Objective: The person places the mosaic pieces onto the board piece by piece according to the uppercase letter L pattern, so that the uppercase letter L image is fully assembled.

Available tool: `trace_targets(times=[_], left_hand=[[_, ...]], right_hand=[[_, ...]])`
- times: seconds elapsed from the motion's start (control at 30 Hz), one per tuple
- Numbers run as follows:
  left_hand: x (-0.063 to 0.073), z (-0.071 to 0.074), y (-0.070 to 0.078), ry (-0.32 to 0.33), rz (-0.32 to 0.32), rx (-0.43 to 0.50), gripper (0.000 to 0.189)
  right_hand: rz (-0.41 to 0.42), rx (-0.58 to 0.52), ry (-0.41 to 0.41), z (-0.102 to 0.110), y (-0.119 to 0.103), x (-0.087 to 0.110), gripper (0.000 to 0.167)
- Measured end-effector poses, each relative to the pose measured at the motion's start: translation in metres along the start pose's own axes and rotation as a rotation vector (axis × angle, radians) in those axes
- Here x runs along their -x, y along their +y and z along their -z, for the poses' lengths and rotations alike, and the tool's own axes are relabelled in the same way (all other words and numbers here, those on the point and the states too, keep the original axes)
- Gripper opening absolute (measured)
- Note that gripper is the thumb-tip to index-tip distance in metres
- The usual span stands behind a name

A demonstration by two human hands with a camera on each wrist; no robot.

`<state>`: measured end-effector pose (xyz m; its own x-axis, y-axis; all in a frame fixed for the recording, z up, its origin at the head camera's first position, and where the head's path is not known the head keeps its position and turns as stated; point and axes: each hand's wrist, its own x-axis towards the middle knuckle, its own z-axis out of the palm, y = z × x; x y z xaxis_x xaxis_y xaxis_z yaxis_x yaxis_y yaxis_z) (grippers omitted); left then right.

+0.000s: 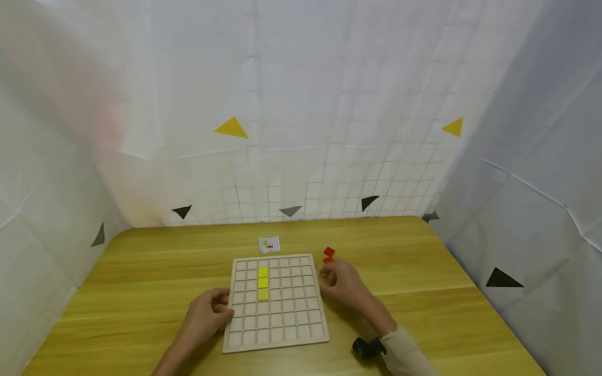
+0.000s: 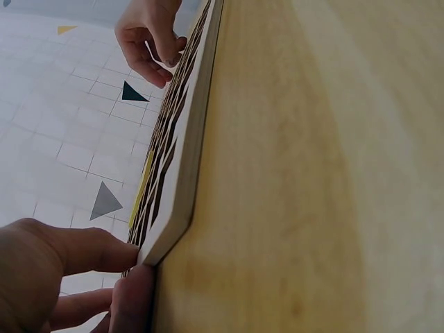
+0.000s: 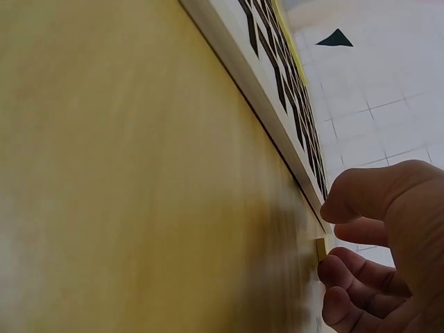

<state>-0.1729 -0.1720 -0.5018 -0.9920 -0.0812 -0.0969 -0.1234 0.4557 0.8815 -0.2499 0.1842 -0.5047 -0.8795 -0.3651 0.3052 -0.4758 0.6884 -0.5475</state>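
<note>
A pale wooden grid board (image 1: 277,345) lies on the table, with three yellow square tiles (image 1: 263,283) in a column in its upper left cells. My left hand (image 1: 205,315) pinches the board's left edge; in the left wrist view, the thumb and fingers of that hand (image 2: 83,267) meet at the rim. Beside the board's right edge, my right hand (image 1: 345,284) is lowered with bent fingers. A yellow tile (image 3: 320,248) shows at its fingertips, mostly hidden; the thumb stands apart from it. Two red square tiles (image 1: 329,251) lie just beyond that hand.
A small printed card (image 1: 269,245) with a coloured grid pattern lies behind the board. White sheets (image 1: 301,104) with yellow, grey and black triangles stand around the wooden table (image 1: 141,292). On the right wrist sits a black device (image 1: 367,348).
</note>
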Motion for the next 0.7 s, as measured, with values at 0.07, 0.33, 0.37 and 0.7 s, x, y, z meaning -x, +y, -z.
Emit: trace_targets(times=[0.07,0.33,0.37,0.7], left_hand=[[0.0,0.0,0.0,0.001,0.0,0.001,0.051],[-0.001,0.001,0.001,0.001,0.007,0.006,0.052],[-0.001,0.001,0.001,0.002,0.008,0.006,0.052],[0.0,0.001,0.0,-0.003,0.02,-0.005,0.052]], right_hand=[[-0.016,0.002,-0.002,0.002,0.0,0.002,0.025],[-0.062,0.019,0.033,0.014,0.005,0.002,0.028],[-0.067,0.024,0.03,0.015,0.006,0.002,0.029],[-0.047,0.011,0.01,0.013,0.013,-0.005,0.026]])
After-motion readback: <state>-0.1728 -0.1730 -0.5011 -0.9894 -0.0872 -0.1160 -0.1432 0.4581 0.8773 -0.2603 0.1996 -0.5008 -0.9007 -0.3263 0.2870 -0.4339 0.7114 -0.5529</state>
